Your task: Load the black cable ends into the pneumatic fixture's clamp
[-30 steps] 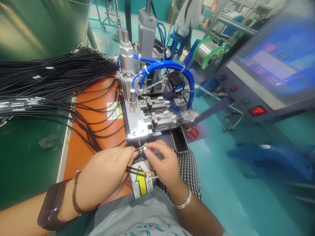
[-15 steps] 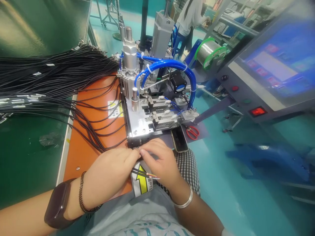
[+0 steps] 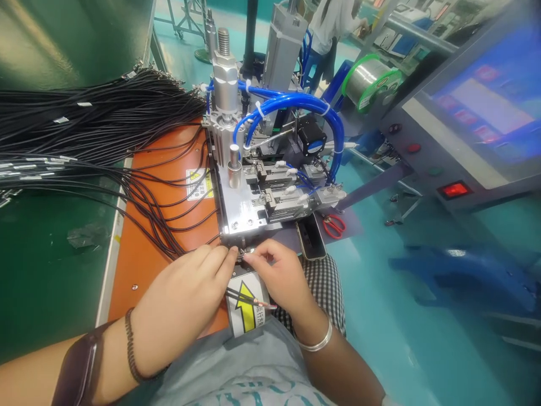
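Observation:
Two or so black cables (image 3: 237, 295) come out from under my left hand (image 3: 190, 293), their stripped ends showing thin coloured wires (image 3: 262, 304). My left hand is closed over them, its fingertips at the front edge of a metal machine (image 3: 240, 217). Just to the right, my right hand (image 3: 281, 276) pinches with thumb and forefinger at the same small spot. What lies in that pinch is tiny and mostly hidden. Below both hands is a white label (image 3: 236, 324) with a yellow arrow.
Many black cables (image 3: 105, 118) lie across the green table at left and over the orange board (image 3: 127, 265). A phone (image 3: 311, 239) and red-handled scissors (image 3: 333, 225) lie at right. Beyond them stand a control panel (image 3: 456, 135) and a wire spool (image 3: 372, 82). Another person (image 3: 332, 28) works behind.
My fingertips have moved slightly forward to the machine's front edge and drawn a little apart, uncovering small metal parts there. The view has shifted slightly.

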The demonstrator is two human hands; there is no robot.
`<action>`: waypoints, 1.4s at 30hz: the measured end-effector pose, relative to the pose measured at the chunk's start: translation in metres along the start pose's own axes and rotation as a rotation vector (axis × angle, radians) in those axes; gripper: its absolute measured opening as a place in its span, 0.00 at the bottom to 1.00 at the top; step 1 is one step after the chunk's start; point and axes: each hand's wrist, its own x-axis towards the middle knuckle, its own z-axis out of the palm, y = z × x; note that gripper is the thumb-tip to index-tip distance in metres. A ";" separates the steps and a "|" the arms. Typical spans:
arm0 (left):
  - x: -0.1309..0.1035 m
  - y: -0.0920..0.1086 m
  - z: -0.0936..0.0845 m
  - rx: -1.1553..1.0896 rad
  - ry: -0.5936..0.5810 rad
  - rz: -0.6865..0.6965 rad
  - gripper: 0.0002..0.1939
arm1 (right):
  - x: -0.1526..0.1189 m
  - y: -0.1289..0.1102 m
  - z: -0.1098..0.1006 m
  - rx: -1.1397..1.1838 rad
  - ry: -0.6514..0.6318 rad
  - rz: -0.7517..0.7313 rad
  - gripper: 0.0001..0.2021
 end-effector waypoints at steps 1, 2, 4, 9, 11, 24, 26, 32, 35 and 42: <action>0.000 -0.002 0.001 -0.015 0.002 0.006 0.20 | 0.001 0.002 -0.001 0.004 -0.019 0.025 0.09; 0.000 -0.004 0.002 -0.036 -0.002 0.011 0.19 | 0.001 0.003 -0.002 0.016 -0.047 0.046 0.09; 0.003 -0.008 0.004 -0.080 -0.023 0.023 0.16 | 0.003 0.005 -0.007 0.063 -0.113 0.084 0.08; 0.010 -0.013 0.006 -0.085 -0.063 0.079 0.14 | 0.006 0.008 -0.015 0.236 -0.242 0.193 0.04; 0.012 -0.013 0.007 -0.074 -0.071 0.097 0.14 | 0.006 0.011 -0.015 0.272 -0.232 0.212 0.04; 0.014 -0.006 0.011 -0.013 -0.091 0.114 0.15 | 0.010 0.025 -0.007 0.282 -0.143 0.212 0.02; 0.015 -0.005 0.010 -0.008 -0.112 0.105 0.15 | 0.010 0.025 -0.007 0.272 -0.132 0.211 0.02; 0.014 -0.004 0.010 -0.036 -0.123 0.097 0.16 | 0.009 0.021 -0.007 0.288 -0.081 0.196 0.04; 0.013 -0.003 0.010 -0.059 -0.130 0.095 0.19 | 0.009 0.017 -0.008 0.270 -0.062 0.188 0.04; 0.013 -0.003 0.012 -0.038 -0.147 0.104 0.22 | 0.008 0.014 -0.010 0.175 -0.039 0.159 0.06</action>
